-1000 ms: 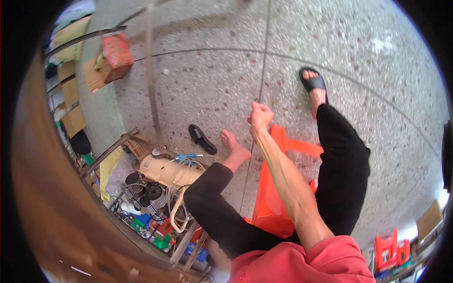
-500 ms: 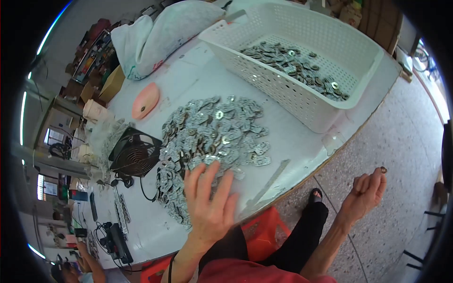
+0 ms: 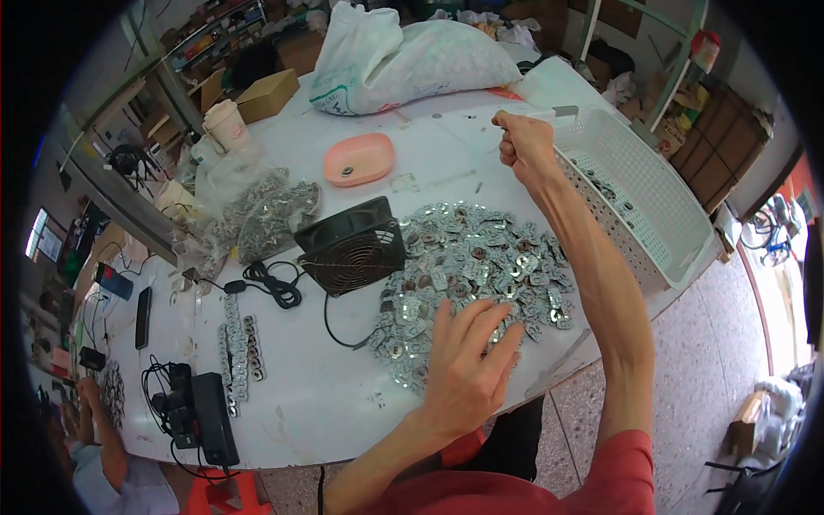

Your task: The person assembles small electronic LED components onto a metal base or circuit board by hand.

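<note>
On the white table (image 3: pixel 343 403), a black square fan (image 3: pixel 350 245) stands tilted near the middle, and everything else is easiest placed from it. Just to the right of the fan lies a wide heap of small flat metal parts (image 3: pixel 481 257), spread thin rather than piled. The left hand (image 3: pixel 468 365) rests at the near edge of that heap, below and right of the fan, palm down with its fingers spread flat over the parts; it grips nothing that can be seen. The right hand (image 3: pixel 524 142) is raised farther right of the fan and beyond the heap, beside the rim of a white perforated basket (image 3: pixel 652 202). Its fingers are curled shut as if pinching something small, but whatever it holds is too small to make out. A few parts already lie in the basket.

Judging from this, the work is sorting parts from heap to basket. To do it well, the flat hand should fan the parts apart with light pressure so single pieces separate, not push them off the near table edge. The raised hand should let go only once it is over the basket's inside.

Beyond the fan sits a pink oval dish (image 3: pixel 359 160); left of the fan lies a clear bag of parts (image 3: pixel 266 219).
</note>
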`<control>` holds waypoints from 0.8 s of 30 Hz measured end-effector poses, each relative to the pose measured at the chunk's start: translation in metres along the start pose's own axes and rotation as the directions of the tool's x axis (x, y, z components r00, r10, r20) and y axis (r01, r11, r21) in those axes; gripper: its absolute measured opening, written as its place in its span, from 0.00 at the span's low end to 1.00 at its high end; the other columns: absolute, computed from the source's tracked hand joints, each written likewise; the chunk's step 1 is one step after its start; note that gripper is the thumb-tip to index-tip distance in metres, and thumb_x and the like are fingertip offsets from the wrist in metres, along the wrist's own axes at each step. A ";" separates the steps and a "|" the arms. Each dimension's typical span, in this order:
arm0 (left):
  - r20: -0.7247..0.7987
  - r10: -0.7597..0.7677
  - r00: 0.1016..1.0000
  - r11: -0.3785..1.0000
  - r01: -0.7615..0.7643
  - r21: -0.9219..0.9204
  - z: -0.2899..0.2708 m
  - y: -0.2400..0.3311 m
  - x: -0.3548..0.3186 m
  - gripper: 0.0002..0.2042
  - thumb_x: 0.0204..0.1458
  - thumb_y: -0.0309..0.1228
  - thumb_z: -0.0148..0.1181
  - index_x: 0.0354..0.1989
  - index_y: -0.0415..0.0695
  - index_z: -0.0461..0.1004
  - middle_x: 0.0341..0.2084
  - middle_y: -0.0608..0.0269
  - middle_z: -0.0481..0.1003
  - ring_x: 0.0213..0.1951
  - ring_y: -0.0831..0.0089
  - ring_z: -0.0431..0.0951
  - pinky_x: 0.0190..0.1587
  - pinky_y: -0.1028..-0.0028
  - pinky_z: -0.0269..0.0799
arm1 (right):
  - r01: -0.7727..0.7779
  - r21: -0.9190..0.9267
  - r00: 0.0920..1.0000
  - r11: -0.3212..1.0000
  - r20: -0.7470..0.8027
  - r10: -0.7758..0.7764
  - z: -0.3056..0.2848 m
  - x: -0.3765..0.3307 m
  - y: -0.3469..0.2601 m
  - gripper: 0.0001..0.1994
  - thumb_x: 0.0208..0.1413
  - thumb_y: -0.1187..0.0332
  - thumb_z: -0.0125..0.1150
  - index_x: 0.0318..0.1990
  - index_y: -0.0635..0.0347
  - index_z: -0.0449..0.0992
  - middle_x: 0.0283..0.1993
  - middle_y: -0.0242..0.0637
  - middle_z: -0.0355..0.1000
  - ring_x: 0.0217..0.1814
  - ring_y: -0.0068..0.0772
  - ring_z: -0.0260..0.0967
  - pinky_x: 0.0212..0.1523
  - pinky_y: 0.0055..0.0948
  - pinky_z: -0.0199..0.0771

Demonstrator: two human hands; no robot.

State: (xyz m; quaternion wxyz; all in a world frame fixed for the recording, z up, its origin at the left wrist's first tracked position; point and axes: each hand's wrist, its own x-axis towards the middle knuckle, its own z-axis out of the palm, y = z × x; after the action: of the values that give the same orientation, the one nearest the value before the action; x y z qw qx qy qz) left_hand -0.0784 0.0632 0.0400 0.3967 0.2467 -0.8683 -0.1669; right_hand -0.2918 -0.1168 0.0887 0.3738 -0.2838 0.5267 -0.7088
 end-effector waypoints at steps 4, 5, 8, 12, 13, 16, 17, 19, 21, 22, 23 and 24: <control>-0.038 -0.011 0.999 1.000 0.011 0.004 -0.018 -0.011 -0.010 0.15 0.37 0.22 0.60 0.37 0.39 0.73 0.42 0.56 0.70 0.47 0.59 0.68 0.54 0.52 0.56 | -0.143 0.113 0.981 0.983 0.149 0.125 0.012 0.003 0.024 0.06 0.46 0.74 0.55 0.28 0.69 0.70 0.13 0.23 0.50 0.11 0.15 0.44 0.12 0.20 0.40; -0.025 -0.002 1.000 0.999 0.003 0.034 -0.020 -0.017 -0.014 0.14 0.37 0.21 0.60 0.37 0.39 0.73 0.41 0.57 0.70 0.47 0.59 0.68 0.54 0.52 0.57 | -0.151 0.083 0.981 0.985 0.132 0.139 0.012 -0.001 0.031 0.06 0.46 0.73 0.55 0.28 0.69 0.70 0.13 0.22 0.50 0.11 0.15 0.44 0.12 0.20 0.40; -0.026 0.010 1.000 0.999 -0.008 0.044 -0.022 -0.028 -0.018 0.14 0.36 0.21 0.60 0.37 0.39 0.73 0.40 0.57 0.70 0.46 0.59 0.69 0.53 0.53 0.59 | -0.157 -0.001 0.981 0.988 0.114 0.156 0.002 0.002 0.037 0.06 0.47 0.72 0.55 0.28 0.68 0.71 0.13 0.22 0.51 0.11 0.15 0.44 0.12 0.19 0.40; -0.014 0.070 0.997 0.997 -0.069 0.028 -0.025 -0.035 -0.015 0.15 0.34 0.19 0.59 0.36 0.37 0.73 0.38 0.56 0.71 0.43 0.59 0.70 0.49 0.59 0.65 | -0.085 -0.197 0.983 0.977 0.143 0.115 0.001 -0.002 0.024 0.07 0.47 0.69 0.55 0.29 0.65 0.72 0.14 0.24 0.56 0.12 0.16 0.51 0.11 0.18 0.44; -0.013 0.072 0.997 0.997 -0.071 0.030 -0.025 -0.037 -0.016 0.15 0.34 0.19 0.59 0.36 0.37 0.73 0.38 0.56 0.71 0.43 0.59 0.70 0.49 0.59 0.65 | -0.084 -0.194 0.983 0.977 0.143 0.113 0.000 -0.001 0.024 0.07 0.47 0.69 0.55 0.29 0.65 0.72 0.14 0.24 0.56 0.12 0.16 0.51 0.11 0.18 0.44; -0.047 0.105 0.993 0.994 -0.105 -0.010 -0.020 -0.040 -0.021 0.15 0.33 0.18 0.58 0.34 0.36 0.73 0.35 0.56 0.72 0.41 0.59 0.72 0.45 0.62 0.68 | -0.085 -0.350 0.960 0.933 0.223 0.172 0.000 0.001 0.029 0.07 0.47 0.68 0.55 0.30 0.64 0.71 0.16 0.27 0.61 0.14 0.19 0.59 0.12 0.17 0.54; -0.051 0.098 0.994 0.995 -0.099 -0.017 -0.018 -0.041 -0.023 0.15 0.33 0.17 0.58 0.34 0.36 0.73 0.35 0.56 0.72 0.40 0.60 0.72 0.44 0.64 0.69 | -0.100 -0.371 0.951 0.923 0.238 0.199 0.001 0.001 0.032 0.07 0.47 0.69 0.55 0.30 0.64 0.71 0.17 0.29 0.63 0.15 0.21 0.62 0.13 0.17 0.59; -0.061 0.116 0.991 0.993 -0.118 -0.031 -0.013 -0.041 -0.022 0.14 0.32 0.17 0.57 0.33 0.34 0.74 0.33 0.56 0.72 0.37 0.61 0.73 0.39 0.67 0.72 | -0.115 -0.391 0.939 0.913 0.256 0.228 0.006 0.006 0.038 0.07 0.47 0.69 0.55 0.30 0.64 0.71 0.19 0.31 0.65 0.16 0.22 0.64 0.14 0.18 0.63; -0.057 0.146 0.988 0.989 -0.148 -0.027 -0.008 -0.043 -0.024 0.16 0.30 0.19 0.55 0.33 0.34 0.73 0.34 0.56 0.71 0.39 0.61 0.71 0.41 0.65 0.71 | -0.135 -0.400 0.923 0.906 0.281 0.262 0.013 0.016 0.045 0.07 0.48 0.70 0.53 0.30 0.65 0.70 0.22 0.35 0.68 0.18 0.25 0.67 0.18 0.19 0.69; -0.055 0.180 0.982 0.983 -0.182 -0.029 -0.006 -0.044 -0.026 0.18 0.28 0.21 0.53 0.34 0.35 0.73 0.35 0.56 0.70 0.40 0.61 0.70 0.43 0.63 0.71 | -0.136 -0.401 0.923 0.906 0.282 0.263 0.016 0.023 0.048 0.07 0.48 0.70 0.53 0.30 0.65 0.70 0.22 0.35 0.68 0.18 0.25 0.67 0.18 0.19 0.69; -0.053 0.181 0.982 0.982 -0.183 -0.041 -0.006 -0.045 -0.026 0.17 0.28 0.21 0.54 0.34 0.35 0.73 0.35 0.56 0.71 0.40 0.61 0.71 0.43 0.63 0.72 | -0.166 -0.377 0.921 0.911 0.270 0.280 0.022 0.031 0.053 0.07 0.48 0.71 0.52 0.31 0.67 0.70 0.23 0.36 0.68 0.19 0.25 0.67 0.19 0.19 0.70; -0.053 0.177 0.983 0.983 -0.179 -0.039 -0.007 -0.046 -0.027 0.17 0.28 0.21 0.54 0.34 0.35 0.73 0.35 0.56 0.71 0.40 0.61 0.71 0.43 0.63 0.72 | -0.196 -0.354 0.919 0.914 0.259 0.297 0.028 0.041 0.059 0.08 0.48 0.72 0.50 0.33 0.68 0.70 0.24 0.38 0.68 0.19 0.26 0.68 0.20 0.19 0.71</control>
State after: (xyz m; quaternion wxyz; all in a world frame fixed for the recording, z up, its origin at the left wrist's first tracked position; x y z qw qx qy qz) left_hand -0.0435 0.0397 0.0056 0.4368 0.1632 -0.8729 -0.1436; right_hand -0.2790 -0.1761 0.0403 0.4873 -0.3780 0.6023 -0.5070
